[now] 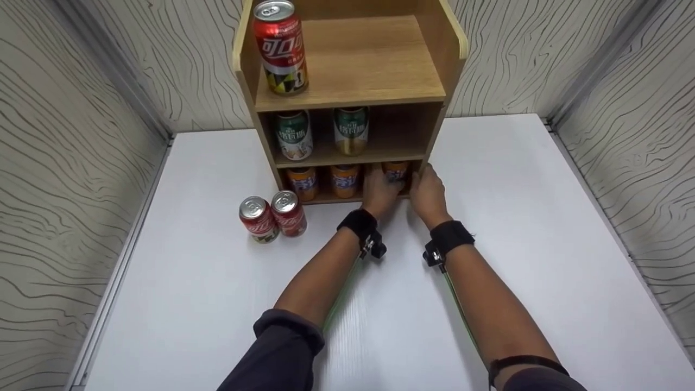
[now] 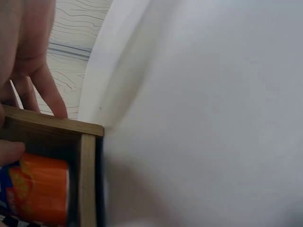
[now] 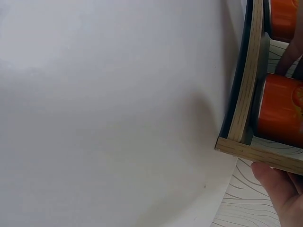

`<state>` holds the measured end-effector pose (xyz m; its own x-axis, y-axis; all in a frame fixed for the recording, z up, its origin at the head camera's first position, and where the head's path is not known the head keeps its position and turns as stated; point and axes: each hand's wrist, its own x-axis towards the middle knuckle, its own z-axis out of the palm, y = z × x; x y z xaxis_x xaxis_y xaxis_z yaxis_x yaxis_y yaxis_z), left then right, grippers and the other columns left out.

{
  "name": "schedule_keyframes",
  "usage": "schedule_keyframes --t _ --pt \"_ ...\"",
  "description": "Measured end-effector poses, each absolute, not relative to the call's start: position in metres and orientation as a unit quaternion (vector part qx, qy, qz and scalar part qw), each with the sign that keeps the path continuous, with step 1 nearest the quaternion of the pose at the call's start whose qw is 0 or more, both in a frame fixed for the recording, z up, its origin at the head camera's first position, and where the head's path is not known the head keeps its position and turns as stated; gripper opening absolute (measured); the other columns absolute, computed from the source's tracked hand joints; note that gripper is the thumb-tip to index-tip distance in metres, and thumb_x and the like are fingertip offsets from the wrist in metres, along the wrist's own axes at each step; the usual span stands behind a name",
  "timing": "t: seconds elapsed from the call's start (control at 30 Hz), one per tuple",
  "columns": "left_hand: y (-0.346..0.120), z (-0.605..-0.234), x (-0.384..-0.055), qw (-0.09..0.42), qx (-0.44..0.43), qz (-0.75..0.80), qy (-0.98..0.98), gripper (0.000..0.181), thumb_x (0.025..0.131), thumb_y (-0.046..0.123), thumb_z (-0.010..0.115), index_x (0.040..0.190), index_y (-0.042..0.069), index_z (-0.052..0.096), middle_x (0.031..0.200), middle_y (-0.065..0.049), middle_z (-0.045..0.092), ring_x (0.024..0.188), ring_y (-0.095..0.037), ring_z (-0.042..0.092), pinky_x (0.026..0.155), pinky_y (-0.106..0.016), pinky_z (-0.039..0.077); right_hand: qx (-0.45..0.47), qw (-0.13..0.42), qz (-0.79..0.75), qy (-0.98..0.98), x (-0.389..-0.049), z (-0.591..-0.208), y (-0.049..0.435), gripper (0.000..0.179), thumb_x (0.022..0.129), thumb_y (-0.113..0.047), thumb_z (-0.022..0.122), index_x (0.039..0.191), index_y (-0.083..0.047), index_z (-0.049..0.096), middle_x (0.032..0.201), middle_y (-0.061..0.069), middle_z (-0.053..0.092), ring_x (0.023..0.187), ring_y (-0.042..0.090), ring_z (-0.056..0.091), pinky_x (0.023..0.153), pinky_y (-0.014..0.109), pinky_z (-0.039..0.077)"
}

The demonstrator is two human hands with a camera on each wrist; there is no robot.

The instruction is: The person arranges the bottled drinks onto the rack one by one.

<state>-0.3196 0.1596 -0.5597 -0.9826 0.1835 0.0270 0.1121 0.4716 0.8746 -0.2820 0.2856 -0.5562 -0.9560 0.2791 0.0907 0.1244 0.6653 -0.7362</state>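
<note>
In the head view, a wooden shelf unit holds several cans. My left hand reaches into its bottom right compartment and holds an orange soda can. In the right wrist view, a finger lies along one side of that can; in the left wrist view, a fingertip is at its other side. Outside the unit, my right hand rests against the right side panel, its fingers extended. Two more orange cans, one here, stand left of my left hand.
Two red cola cans stand on the white table, left of the unit. Another red can is on the top shelf. Two green-and-white cans stand on the middle shelf. Patterned walls enclose the table.
</note>
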Motion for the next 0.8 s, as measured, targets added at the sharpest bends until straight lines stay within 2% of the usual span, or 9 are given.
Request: schedule_keyframes --t 0.07,0.17,0.27,0.4,0.6,0.8 --pt "0.158 -0.562 -0.319 0.042 0.084 0.510 0.855 0.067 0.093 0.008 0.076 0.151 -0.002 0.044 0.095 -0.009 0.073 0.079 -0.019 0.064 0.068 -0.029 0.049 -0.109 0.098 0.396 -0.906 -0.281 -0.558 0.286 0.042 0.112 -0.017 0.041 0.142 0.010 0.049 0.137 0.033 0.061 0.128 0.048 0.062 0.105 0.058 0.052" --pt "0.158 -0.564 -0.318 0.040 0.082 0.510 0.855 0.072 0.094 0.005 0.075 0.156 0.000 0.039 0.131 -0.020 0.071 0.113 -0.027 0.070 0.092 -0.035 0.057 -0.102 0.100 0.396 -0.907 -0.281 -0.559 0.286 0.042 0.112 -0.017 0.040 0.144 0.010 0.048 0.138 0.033 0.060 0.130 0.047 0.061 0.107 0.057 0.051" --pt "0.158 -0.565 -0.318 0.034 0.081 0.501 0.861 0.068 0.094 0.006 0.075 0.153 0.000 0.042 0.128 -0.020 0.072 0.115 -0.029 0.071 0.094 -0.038 0.059 -0.096 0.104 0.396 -0.907 -0.281 -0.560 0.286 0.043 0.112 -0.017 0.040 0.144 0.010 0.047 0.138 0.033 0.060 0.130 0.047 0.061 0.106 0.057 0.052" --pt "0.158 -0.568 -0.317 0.029 0.076 0.481 0.873 0.063 0.096 0.013 0.076 0.150 0.000 0.046 0.118 -0.018 0.076 0.102 -0.028 0.074 0.085 -0.039 0.059 -0.099 0.109 0.388 -0.910 -0.280 -0.560 0.286 0.040 0.112 -0.016 0.041 0.139 0.011 0.049 0.133 0.034 0.061 0.125 0.048 0.063 0.102 0.058 0.053" --pt "0.159 -0.571 -0.317 0.007 0.057 0.479 0.876 0.074 0.092 0.020 0.081 0.154 0.003 0.044 0.130 -0.018 0.073 0.121 -0.030 0.070 0.104 -0.041 0.056 -0.096 0.110 0.391 -0.909 -0.280 -0.557 0.285 0.039 0.111 -0.015 0.041 0.139 0.012 0.049 0.132 0.034 0.062 0.125 0.049 0.063 0.102 0.058 0.053" --pt "0.159 -0.574 -0.317 -0.001 0.050 0.492 0.869 0.078 0.091 0.024 0.082 0.156 0.006 0.042 0.136 -0.018 0.070 0.128 -0.030 0.067 0.110 -0.042 0.053 -0.102 0.108 0.385 -0.911 -0.281 -0.558 0.285 0.041 0.111 -0.017 0.043 0.140 0.011 0.050 0.134 0.035 0.062 0.127 0.049 0.062 0.105 0.059 0.051"
